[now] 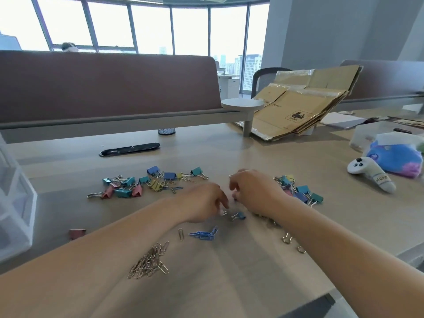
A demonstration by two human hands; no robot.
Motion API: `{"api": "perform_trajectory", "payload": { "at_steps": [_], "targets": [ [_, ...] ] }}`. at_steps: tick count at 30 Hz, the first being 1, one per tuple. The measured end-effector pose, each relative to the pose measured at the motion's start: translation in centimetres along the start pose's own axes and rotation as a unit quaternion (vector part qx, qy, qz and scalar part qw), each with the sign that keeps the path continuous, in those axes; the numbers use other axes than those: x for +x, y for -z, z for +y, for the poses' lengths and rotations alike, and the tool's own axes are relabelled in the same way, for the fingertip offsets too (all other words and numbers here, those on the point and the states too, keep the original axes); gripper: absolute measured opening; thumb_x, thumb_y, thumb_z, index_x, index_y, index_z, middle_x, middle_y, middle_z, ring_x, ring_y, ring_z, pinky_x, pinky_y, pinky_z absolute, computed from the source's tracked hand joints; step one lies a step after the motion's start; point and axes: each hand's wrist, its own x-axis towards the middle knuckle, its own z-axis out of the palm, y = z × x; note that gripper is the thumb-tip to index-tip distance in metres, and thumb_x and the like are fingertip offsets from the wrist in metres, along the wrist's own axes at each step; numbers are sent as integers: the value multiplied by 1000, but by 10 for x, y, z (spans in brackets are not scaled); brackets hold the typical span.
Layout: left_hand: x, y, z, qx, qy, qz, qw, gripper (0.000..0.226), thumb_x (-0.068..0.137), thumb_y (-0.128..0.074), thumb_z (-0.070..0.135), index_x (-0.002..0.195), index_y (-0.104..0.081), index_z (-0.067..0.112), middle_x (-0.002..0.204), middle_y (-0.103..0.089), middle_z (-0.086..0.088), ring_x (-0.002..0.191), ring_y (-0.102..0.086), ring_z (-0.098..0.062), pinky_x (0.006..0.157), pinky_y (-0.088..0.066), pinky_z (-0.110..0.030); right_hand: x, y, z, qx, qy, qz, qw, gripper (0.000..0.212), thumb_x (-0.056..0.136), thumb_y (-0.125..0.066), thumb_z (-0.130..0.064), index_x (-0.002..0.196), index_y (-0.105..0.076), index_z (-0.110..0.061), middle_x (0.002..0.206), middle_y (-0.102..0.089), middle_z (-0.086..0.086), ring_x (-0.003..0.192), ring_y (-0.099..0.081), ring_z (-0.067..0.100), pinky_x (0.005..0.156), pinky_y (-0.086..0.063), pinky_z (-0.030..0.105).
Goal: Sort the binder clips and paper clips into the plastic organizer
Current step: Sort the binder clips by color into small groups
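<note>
The organizer [13, 203] stands far left of a blue clip [240, 216] on the table [229, 283]. Binder clips [137, 185] lie behind-left of it, paper clips [149, 262] front-left. The left hand [204, 203] curls just left of it and the right hand [252, 191] just behind; what they pinch cannot be told.

Count of items on the table [229, 152].

Binder clips, left cluster [122, 192]: about eleven (five teal or light blue, two dark blue, two pink, two yellow).
Binder clips, right cluster [303, 189]: at least six in view. The rest are hidden behind the right hand [254, 191].
Lone binder clips: one small blue [240, 216], one pink [77, 233].
Silver paper clips: one tangled heap [149, 260], not countable, plus one single [181, 234].
Blue paper clips [203, 234]: one bunch, roughly five.
Loose wire handles [287, 239]: two.
Plastic organizer [13, 203]: one.
</note>
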Motion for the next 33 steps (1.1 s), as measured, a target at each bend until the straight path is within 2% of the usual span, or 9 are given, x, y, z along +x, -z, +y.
{"api": "perform_trajectory", "payload": {
  "at_steps": [4,9,11,16,23,26,29,31,33],
  "targets": [
    [-5,-11,-2,-27,-14,27,999,26,88,-65,26,112,-71,33,94,-55,9,83,-53,-11,69,-37,-24,-5,-5,-12,1,-3,-5,1000,18,89,-59,-19,103,-70,-23,111,-63,-1,101,-61,22,77,-45,28],
    [-5,-17,-4,-39,-19,62,997,17,88,-63,16,98,-72,25,90,-56,7,80,-51,-11,64,-32,-21,-12,-8,-17,-2,-20,-7,1000,20,87,-55,-16,98,-69,-26,107,-63,1,102,-60,24,85,-51,37],
    [-5,-17,-6,-46,-16,67,997,13,88,-63,14,93,-71,23,88,-55,8,81,-51,-11,66,-33,-20,-13,-7,-17,-7,-17,-8,1000,17,90,-56,-20,100,-69,-24,109,-64,2,104,-59,24,84,-49,34],
    [-16,-14,-18,-37,4,44,998,12,87,-62,13,91,-69,22,88,-60,7,88,-60,-15,72,-41,-25,-15,-7,-26,0,-15,-25,1000,17,92,-56,-25,104,-69,-24,111,-67,2,107,-59,23,86,-48,32],
    [-53,5,-34,35,38,7,999,14,91,-61,18,101,-70,19,102,-66,4,94,-58,-13,55,-29,-20,-17,-15,-54,37,3,-65,997,15,93,-56,-27,103,-68,-29,106,-67,0,90,-63,21,73,-51,28],
    [-69,10,-40,28,36,-16,999,10,89,-62,15,94,-70,17,91,-64,2,84,-56,-14,63,-36,-24,-16,-18,-69,33,17,-78,996,14,92,-56,-31,99,-68,-34,102,-66,-1,88,-62,21,78,-56,34],
    [-83,12,-42,41,36,-18,998,12,86,-60,13,89,-71,16,83,-61,4,80,-56,-15,63,-37,-26,-18,-16,-79,17,27,-87,996,18,93,-54,-28,101,-70,-31,102,-67,0,89,-63,20,79,-57,35],
    [-88,12,-42,59,30,4,998,15,86,-56,15,90,-71,17,87,-65,1,83,-57,-17,69,-46,-30,-20,-14,-83,8,31,-87,996,19,93,-54,-26,101,-71,-29,103,-67,1,88,-63,20,78,-57,34],
    [-91,10,-42,66,27,11,997,14,90,-59,23,98,-69,19,98,-64,-1,87,-55,-16,77,-48,-32,-22,-12,-85,7,26,-91,995,18,93,-54,-25,98,-71,-28,102,-68,2,87,-63,20,77,-57,33]
  ]
}}
